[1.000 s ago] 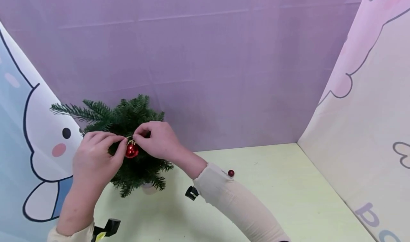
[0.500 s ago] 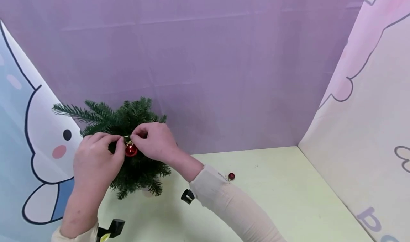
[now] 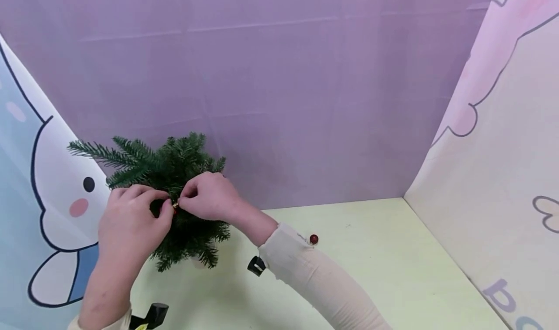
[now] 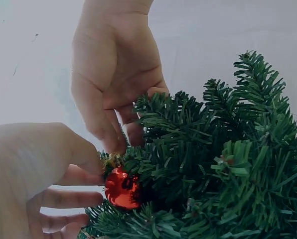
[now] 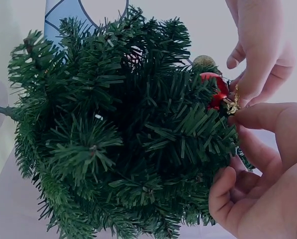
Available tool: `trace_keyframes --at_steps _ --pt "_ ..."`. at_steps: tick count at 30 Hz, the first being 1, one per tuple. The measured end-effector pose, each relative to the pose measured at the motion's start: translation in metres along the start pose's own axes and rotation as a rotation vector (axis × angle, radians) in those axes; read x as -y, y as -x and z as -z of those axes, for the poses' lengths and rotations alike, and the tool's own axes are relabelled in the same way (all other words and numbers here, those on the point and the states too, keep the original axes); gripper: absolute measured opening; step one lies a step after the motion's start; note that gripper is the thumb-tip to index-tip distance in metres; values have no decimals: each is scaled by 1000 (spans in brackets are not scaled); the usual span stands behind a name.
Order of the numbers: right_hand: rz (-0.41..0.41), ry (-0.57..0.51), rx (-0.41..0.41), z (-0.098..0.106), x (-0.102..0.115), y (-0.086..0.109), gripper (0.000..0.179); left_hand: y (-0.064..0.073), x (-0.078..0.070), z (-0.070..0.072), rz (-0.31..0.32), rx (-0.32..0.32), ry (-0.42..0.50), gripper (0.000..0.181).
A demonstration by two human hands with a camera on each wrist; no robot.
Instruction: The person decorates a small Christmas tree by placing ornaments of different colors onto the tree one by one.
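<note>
A small green artificial Christmas tree (image 3: 174,160) stands at the left. At its front, both hands meet over a shiny red Christmas bauble (image 4: 122,188) with a gold cap (image 5: 232,106). My left hand (image 3: 133,223) pinches near the bauble's top from the left with finger and thumb. From the right, my right hand (image 3: 211,196) pinches the bauble's hanging loop by the cap. In the head view the bauble is almost hidden between the fingertips. The right wrist view shows it lying against the branches.
On the pale table (image 3: 371,262), a dark red bauble (image 3: 314,239) lies just beyond the right sleeve (image 3: 314,272). A gold ball (image 5: 204,60) shows among the branches. A purple cloth backdrop (image 3: 305,102) rises behind, with printed panels either side.
Both hands have lowered slightly into the branches with the bauble. It hung plainly visible below a stretched loop before; now fingers and foliage mostly hide it in the head view.
</note>
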State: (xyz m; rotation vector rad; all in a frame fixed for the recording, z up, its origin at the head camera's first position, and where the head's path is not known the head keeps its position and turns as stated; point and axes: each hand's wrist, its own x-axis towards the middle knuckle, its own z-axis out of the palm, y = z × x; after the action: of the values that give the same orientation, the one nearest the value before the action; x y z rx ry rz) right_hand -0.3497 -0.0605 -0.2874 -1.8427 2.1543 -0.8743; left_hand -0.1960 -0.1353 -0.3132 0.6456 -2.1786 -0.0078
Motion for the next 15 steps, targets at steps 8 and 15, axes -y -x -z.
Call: trace_keyframes --at_steps 8,15 --pt "87 -51 -55 2 -10 14 12 7 2 1 24 26 3 22" --pt "91 -181 -124 20 -44 40 10 13 1 -2 38 -71 5 29"
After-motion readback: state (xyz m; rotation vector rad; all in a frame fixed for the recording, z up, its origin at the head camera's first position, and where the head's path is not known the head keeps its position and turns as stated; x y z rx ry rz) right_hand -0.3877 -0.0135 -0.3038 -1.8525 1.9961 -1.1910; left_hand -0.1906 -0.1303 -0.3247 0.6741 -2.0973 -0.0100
